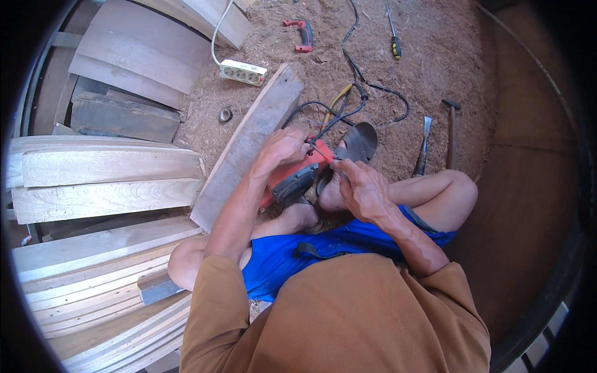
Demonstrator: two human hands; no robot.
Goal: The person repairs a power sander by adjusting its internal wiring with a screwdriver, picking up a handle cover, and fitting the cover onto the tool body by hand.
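Curling over the cable end of a power tool [298,171], the left hand [283,149] has its grip closed on the red housing; whether it pinches the cable [329,126] too, I cannot tell. The right hand [362,189] has its grip wrapped round a thin rod [319,149] that slants to that same end, its rear hidden in the fist. The power tool lies tilted by the crossed legs, between a grey board [249,143] and a sandal [365,142]. Beyond the right knee, on the sawdust-covered floor [429,37], lie a chisel [423,149], a hammer [453,133] and, farther off, a screwdriver [396,48]. A red-and-black handle [306,34] lies past the board; a power strip [244,72] and a tape roll [222,115] sit to the board's left, near stacked planks [112,168].
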